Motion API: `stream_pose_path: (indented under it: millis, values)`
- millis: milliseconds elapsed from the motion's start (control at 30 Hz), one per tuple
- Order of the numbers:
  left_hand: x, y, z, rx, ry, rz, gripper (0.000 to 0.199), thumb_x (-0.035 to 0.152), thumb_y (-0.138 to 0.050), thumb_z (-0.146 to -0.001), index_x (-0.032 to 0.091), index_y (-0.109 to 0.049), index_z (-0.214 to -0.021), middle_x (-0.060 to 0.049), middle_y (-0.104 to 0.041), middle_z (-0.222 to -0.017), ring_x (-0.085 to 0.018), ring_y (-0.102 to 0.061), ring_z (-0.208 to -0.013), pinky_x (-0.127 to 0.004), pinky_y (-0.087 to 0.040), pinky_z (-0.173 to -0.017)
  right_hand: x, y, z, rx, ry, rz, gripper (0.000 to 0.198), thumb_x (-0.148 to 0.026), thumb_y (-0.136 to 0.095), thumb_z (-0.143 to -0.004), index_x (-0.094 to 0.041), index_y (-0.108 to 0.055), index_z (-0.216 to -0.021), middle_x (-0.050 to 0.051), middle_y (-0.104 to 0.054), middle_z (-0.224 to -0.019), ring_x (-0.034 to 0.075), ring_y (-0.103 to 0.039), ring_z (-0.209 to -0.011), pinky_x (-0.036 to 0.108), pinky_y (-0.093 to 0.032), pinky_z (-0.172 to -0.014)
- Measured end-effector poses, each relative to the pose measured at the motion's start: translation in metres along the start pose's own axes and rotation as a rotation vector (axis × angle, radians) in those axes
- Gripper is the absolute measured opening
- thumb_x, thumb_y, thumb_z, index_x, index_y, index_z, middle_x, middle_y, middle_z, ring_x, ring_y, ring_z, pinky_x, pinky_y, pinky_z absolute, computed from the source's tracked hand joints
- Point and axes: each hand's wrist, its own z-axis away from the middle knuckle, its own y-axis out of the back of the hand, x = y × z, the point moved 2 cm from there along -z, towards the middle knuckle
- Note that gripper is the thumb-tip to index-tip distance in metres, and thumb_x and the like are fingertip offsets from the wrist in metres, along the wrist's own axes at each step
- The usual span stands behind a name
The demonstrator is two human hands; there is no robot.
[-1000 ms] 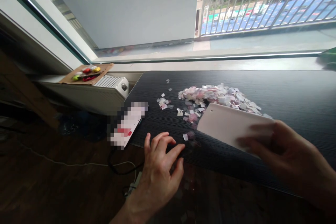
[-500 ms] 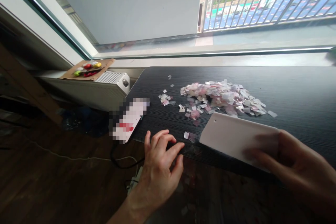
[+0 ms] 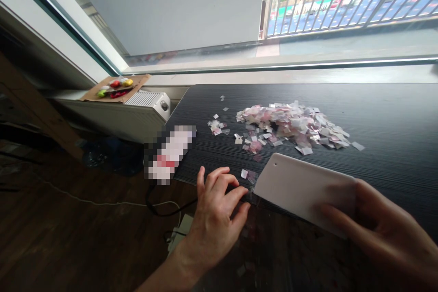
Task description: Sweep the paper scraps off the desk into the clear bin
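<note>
My right hand (image 3: pixel 379 223) grips a flat whitish plastic scraper (image 3: pixel 301 187) by its right end, thumb on the near face. The piece has rounded corners and a small hole near its upper left corner. It is tilted over the front edge of the dark tabletop (image 3: pixel 393 118). Just left of it, my left hand (image 3: pixel 221 210) is open at the table edge, fingers spread and curved, thumb and forefinger apart. A few small clear and pinkish flakes (image 3: pixel 249 175) lie between the two. Behind them spreads a heap of thin pale pink and white square flakes (image 3: pixel 294 123).
A smaller cluster of flakes (image 3: pixel 216 127) lies left of the heap. A blurred-out white and red item (image 3: pixel 171 153) rests at the table's left edge. Beyond stands a radiator (image 3: pixel 150 105) with cardboard (image 3: pixel 92 96) bearing colourful items. A cable (image 3: pixel 112 202) runs below. A window borders the back.
The scraper in my right hand has shifted slightly left and toward me. My left hand has moved a little right, closer to the scraper's corner. The heap looks the same.
</note>
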Motion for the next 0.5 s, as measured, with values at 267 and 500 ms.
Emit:
stream_pose_path:
  millis: [267, 500]
  values:
    - [0.002, -0.003, 0.0, -0.017, 0.028, 0.058, 0.017, 0.008, -0.061, -0.079, 0.022, -0.064, -0.088, -0.003, -0.064, -0.096, -0.026, -0.054, -0.117, -0.066, -0.02, -0.114, 0.002, 0.0, -0.002, -0.216, -0.061, -0.138, 0.028, -0.05, -0.071, -0.073, -0.026, -0.064, -0.087, 0.0, -0.07, -0.073, 0.022, -0.068, -0.064, 0.029, -0.058, -0.05]
    - [-0.001, 0.006, 0.01, -0.034, 0.035, 0.045, 0.016, 0.009, -0.058, -0.082, 0.023, -0.063, -0.088, -0.003, -0.062, -0.098, -0.026, -0.053, -0.119, -0.065, -0.02, -0.115, -0.007, -0.004, 0.016, 0.038, -0.115, -0.121, 0.032, -0.055, -0.068, -0.074, -0.028, -0.064, -0.091, 0.001, -0.073, -0.078, 0.021, -0.068, -0.067, 0.026, -0.054, -0.05]
